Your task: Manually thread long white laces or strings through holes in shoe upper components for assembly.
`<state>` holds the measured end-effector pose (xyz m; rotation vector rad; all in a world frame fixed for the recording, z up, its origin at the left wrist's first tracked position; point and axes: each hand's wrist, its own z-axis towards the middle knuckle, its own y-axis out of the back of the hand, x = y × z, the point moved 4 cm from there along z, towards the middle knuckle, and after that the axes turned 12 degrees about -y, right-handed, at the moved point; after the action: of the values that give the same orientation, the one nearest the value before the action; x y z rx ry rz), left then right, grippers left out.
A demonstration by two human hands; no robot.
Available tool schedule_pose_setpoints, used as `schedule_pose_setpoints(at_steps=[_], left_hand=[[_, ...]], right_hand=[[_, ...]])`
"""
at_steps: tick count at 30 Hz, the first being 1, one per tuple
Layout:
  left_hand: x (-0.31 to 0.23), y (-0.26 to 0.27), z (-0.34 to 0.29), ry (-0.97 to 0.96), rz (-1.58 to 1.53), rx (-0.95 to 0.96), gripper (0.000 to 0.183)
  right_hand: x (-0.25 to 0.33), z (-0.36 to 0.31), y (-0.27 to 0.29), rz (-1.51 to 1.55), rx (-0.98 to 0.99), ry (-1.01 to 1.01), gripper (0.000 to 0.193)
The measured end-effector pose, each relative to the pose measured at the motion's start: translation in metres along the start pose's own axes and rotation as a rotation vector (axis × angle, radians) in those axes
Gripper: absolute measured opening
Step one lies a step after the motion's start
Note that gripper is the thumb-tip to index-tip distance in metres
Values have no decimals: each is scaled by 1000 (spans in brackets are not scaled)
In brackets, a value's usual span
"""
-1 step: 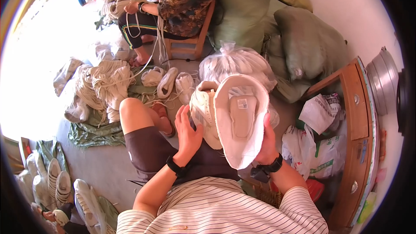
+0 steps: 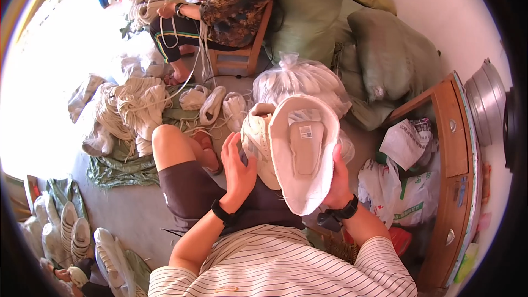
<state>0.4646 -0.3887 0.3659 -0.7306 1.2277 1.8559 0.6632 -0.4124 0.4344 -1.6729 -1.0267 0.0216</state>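
R hand [image 2: 338, 187] is clamping on the white shoe pc. [image 2: 304, 154] along its R edge, fingers mostly hiding behind it. The pc. is hanging in mid-air over the lap, hollow side facing the wearer, narrow end pointing down twd. the striped shirt [image 2: 275, 261]. Its rim is running rough all round, w/ loose threads showing nr. the bottom. L hand [image 2: 239, 173] is standing open, fingers pointing up, just beside the beige shoe [image 2: 254, 137]; can't tell if it's touching. Hands are staying apart, shoe & pc. sitting btwn. them. The beige shoe is peeking out past the pc.'s L edge; can't tell what's supporting it.

Beyond the pc.'s top edge, a clear plastic bag [image 2: 308, 77] is bulging close behind, so room that way is looking tight. Green sacks [image 2: 396, 49] are leaning further back by the wall. On the R, white plastic bags [image 2: 379, 192] are crowding the edge of the wooden cabinet [image 2: 454, 137], w/ only a narrow gap opening btwn. them & the R hand. L side's roomier: grey floor [image 2: 118, 203] is showing from the bent L leg [image 2: 170, 146] to the shoes at lower L [image 2: 69, 231]. Up top, a co-worker [image 2: 234, 11] is sitting on a wooden chair [image 2: 252, 58], handling cords, well apart; a pile of pale shoes [image 2: 135, 104] is spreading over a green sheet [image 2: 121, 170].
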Motion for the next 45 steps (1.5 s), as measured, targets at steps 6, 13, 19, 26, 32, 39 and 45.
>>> schedule_pose_setpoints(at_steps=[6,13,19,26,32,39,45], left_hand=[[-69,47,17,-415,-82,-231,35],[-115,32,24,-570,43,95,38],[-113,16,26,-545,55,179,43],[-127,-3,7,-525,-80,392,27],[-131,-13,24,-498,-55,330,27],[-121,-23,43,-465,253,286,56],[-109,-29,53,-476,163,236,53]], right_hand=[[-16,6,3,-6,82,-74,65],[-21,12,17,34,80,-118,64],[-19,14,25,11,77,-110,64],[-14,16,42,-3,138,-134,65],[-9,15,63,65,106,-165,63],[2,17,70,40,138,-212,64],[7,23,76,47,132,-214,65]])
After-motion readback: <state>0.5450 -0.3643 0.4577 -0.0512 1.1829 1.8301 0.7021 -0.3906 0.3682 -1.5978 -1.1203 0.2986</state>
